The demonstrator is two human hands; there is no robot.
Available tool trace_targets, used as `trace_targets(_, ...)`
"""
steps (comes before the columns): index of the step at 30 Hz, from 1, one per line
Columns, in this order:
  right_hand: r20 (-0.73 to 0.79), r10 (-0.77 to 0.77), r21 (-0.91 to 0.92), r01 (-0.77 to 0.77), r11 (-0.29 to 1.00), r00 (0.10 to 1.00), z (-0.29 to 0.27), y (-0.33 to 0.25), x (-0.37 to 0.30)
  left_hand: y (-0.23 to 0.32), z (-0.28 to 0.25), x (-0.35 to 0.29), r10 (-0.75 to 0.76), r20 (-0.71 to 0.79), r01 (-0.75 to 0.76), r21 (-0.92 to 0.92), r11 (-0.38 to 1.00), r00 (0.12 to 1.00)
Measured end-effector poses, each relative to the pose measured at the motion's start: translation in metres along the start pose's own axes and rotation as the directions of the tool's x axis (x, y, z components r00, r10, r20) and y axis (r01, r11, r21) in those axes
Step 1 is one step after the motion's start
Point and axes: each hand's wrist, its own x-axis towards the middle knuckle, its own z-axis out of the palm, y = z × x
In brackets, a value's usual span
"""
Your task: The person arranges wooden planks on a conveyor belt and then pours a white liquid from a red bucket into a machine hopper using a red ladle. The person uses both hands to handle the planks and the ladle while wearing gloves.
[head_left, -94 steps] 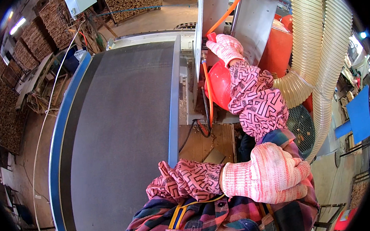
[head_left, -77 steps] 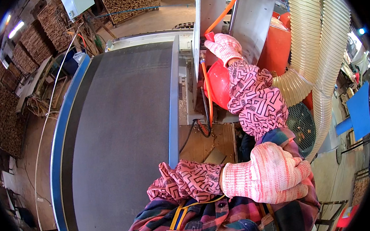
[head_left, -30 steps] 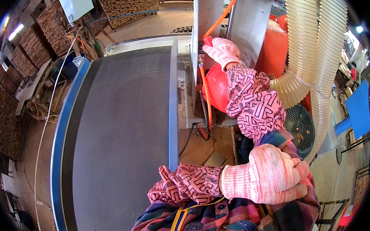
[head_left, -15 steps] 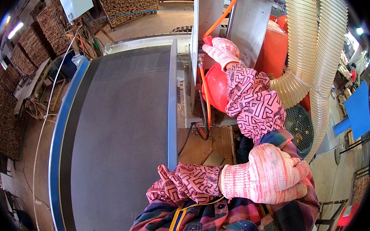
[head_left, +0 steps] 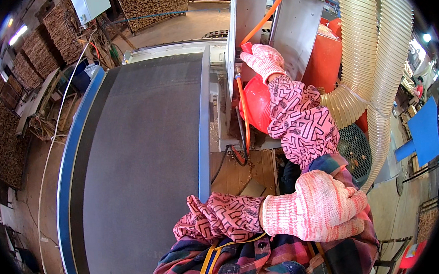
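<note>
Neither hand has visibly shifted, suggesting a steady hold: the pink-and-white-gloved right hand (head_left: 264,60) seems to pinch the small red fitting (head_left: 246,47) below the orange flexible hose (head_left: 266,22); the matching-gloved left hand (head_left: 317,206) lies curled by the multicoloured plaid right sleeve (head_left: 327,162), its grip unclear

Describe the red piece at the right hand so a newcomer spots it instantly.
Right of the dark belt stand grey metal panels. Near them, by an orange hose, the right hand touches the red piece: far smaller than the rounded red object below.
</note>
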Motion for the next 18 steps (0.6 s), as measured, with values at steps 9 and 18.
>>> trace_targets(9,0.02,0.022,0.024,-0.022,0.999,1.0,-0.003,-0.004,-0.004,-0.003,0.001,0.003,0.055,0.033,-0.057,0.064,0.996,0.998)
trace_targets(18,0.011,0.024,0.006,-0.024,1.0,1.0,-0.002,-0.001,0.0,-0.002,0.007,-0.005,-0.039,0.094,0.03,0.096,0.995,0.995)
